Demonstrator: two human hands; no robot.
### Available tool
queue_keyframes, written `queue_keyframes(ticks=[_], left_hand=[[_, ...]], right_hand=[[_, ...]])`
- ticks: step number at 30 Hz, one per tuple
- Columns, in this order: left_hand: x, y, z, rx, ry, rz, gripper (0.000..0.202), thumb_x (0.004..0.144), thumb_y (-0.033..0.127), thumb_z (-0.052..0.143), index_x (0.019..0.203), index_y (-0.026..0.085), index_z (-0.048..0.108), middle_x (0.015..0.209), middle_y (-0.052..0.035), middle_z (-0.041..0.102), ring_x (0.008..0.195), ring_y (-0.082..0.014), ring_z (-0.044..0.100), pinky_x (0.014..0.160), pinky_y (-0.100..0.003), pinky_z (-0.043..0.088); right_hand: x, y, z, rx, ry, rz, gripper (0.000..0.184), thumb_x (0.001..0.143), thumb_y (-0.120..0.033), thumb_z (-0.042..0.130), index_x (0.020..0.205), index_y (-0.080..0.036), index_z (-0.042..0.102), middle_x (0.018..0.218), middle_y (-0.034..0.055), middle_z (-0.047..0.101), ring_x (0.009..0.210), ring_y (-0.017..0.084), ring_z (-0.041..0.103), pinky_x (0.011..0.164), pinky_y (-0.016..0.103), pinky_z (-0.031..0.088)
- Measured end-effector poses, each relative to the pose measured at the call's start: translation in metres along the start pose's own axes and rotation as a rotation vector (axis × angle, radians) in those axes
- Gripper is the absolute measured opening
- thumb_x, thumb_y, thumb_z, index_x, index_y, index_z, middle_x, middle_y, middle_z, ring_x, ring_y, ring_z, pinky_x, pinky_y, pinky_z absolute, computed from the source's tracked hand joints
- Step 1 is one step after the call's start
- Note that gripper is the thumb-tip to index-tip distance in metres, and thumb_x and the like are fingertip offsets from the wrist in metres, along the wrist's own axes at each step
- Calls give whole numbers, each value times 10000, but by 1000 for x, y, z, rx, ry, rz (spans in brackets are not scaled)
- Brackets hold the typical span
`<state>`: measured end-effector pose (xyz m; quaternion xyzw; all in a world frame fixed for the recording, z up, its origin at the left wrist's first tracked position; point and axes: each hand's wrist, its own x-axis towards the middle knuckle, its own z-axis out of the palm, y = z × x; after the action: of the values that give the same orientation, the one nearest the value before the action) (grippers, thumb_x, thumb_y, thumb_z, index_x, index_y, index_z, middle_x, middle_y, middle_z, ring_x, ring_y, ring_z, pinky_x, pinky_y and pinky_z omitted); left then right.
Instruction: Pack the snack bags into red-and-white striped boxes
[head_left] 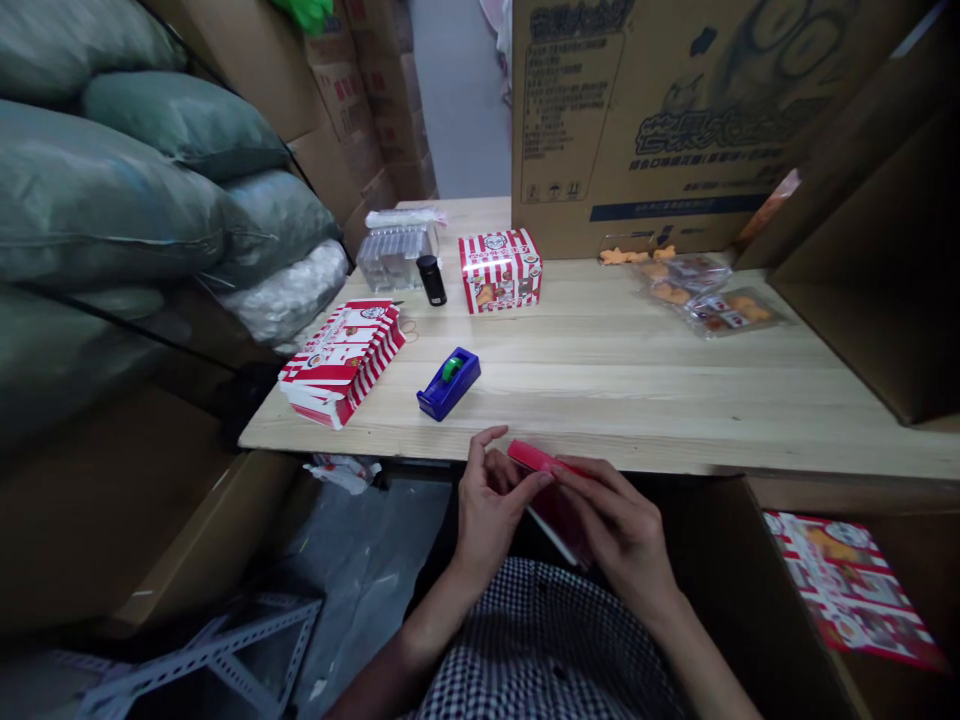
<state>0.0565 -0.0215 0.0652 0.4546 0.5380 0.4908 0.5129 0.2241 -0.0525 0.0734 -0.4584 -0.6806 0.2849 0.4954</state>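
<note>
Low in front of my body, just past the table's near edge, I hold a red carton [534,458] with a pale lower edge. It is tilted and seen mostly edge-on, so its printed faces are hidden. My right hand [626,525] grips its right side, with fingers along the red top edge. On the left side, my left hand [484,510] pinches it with the thumb at the edge and the fingers curled, the index finger raised. A blue tape dispenser [450,385] with a green roll sits on the table beyond my left hand.
Flat red-and-white cartons [345,355] are stacked at the table's left; a formed box [501,272] stands behind. Near it are a black cylinder [431,280] and clear plastic trays [394,255]. Packaged biscuits [731,310] lie right. An open cardboard box [795,620] holds printed cartons [855,585].
</note>
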Motion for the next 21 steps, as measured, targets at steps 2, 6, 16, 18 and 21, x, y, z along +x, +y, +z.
queue_keyframes(ticks=[2, 6, 16, 18, 21], left_hand=[[8, -2, -3, 175, 69, 111, 645, 660, 337, 870, 1217, 228, 563, 680, 76, 479, 607, -86, 464, 601, -188, 387], [19, -4, -4, 169, -76, 88, 507, 712, 386, 824, 1136, 208, 613, 906, -4, 624, 749, -131, 570, 700, -229, 459], [46, 1, -17, 184, -615, 53, 459, 861, 361, 681, 1293, 217, 619, 1284, -87, 664, 1158, -260, 618, 991, -378, 482], [59, 9, -16, 202, -693, 78, 469, 874, 372, 666, 1314, 222, 608, 1276, -89, 670, 1120, -255, 636, 964, -383, 499], [82, 16, -18, 214, -780, 109, 524, 848, 361, 699, 1344, 237, 584, 1257, -90, 680, 1045, -234, 661, 906, -367, 523]], right_hand=[[5, -4, -5, 84, 16, 109, 306, 953, -151, 576, 1179, -299, 719, 1166, 62, 684, 1078, 203, 664, 902, 348, 568], [14, 4, -10, 215, 112, 239, 191, 918, -232, 651, 1057, -288, 769, 1106, 56, 717, 1047, 209, 672, 915, 354, 543], [29, 46, -29, 594, 219, 623, 303, 709, -324, 861, 971, -212, 758, 887, 39, 785, 758, 161, 718, 728, 272, 586], [37, 51, -34, 546, 186, 597, 333, 699, -339, 864, 979, -195, 753, 829, 36, 781, 702, 151, 708, 683, 262, 579], [51, 64, -37, 462, 299, 567, 353, 687, -396, 856, 949, -183, 753, 782, 26, 770, 627, 140, 678, 618, 257, 557]])
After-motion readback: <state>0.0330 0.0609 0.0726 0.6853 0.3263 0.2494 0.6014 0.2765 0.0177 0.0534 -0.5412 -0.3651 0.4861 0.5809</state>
